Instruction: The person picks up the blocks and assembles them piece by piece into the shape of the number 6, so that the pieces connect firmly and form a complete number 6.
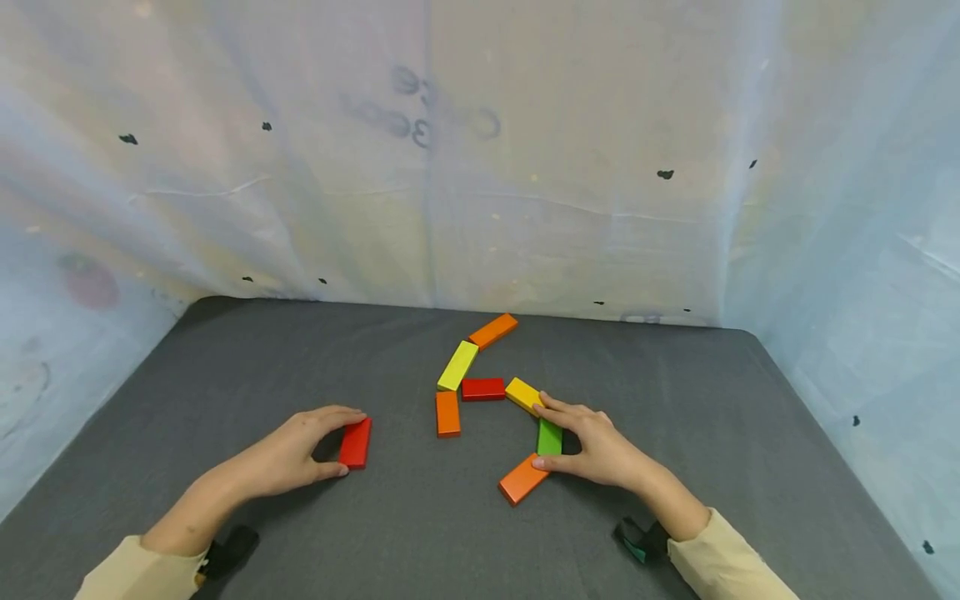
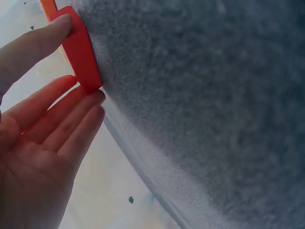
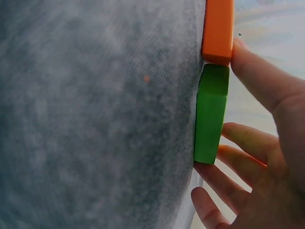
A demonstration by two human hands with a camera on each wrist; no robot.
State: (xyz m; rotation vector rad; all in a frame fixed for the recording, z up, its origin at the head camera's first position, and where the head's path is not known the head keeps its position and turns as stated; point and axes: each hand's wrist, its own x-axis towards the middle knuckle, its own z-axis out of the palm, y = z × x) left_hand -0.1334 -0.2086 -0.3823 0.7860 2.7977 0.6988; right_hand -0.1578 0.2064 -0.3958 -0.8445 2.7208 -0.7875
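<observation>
At the left of the head view, my left hand [image 1: 296, 450] pinches a red block [image 1: 357, 443] lengthwise, thumb at its near end and fingertips at its far end. The left wrist view shows the thumb on this red block [image 2: 82, 50]. My right hand [image 1: 600, 443] spans a green block [image 1: 550, 437] with spread fingers. In the right wrist view, fingertips touch the far end of the green block [image 3: 209, 114], while the thumb touches an orange block [image 3: 218, 33] beside it. In the head view, a yellow block [image 1: 522, 394] lies by the right fingertips.
Left of the green block lie a flat red block [image 1: 483, 389], an upright-lying orange block [image 1: 447, 414], a yellow-green block [image 1: 457, 365] and a far orange block [image 1: 492, 331], in a curved line. Grey cloth [image 1: 405, 533] covers the table; pale sheeting [image 1: 570, 233] hangs behind.
</observation>
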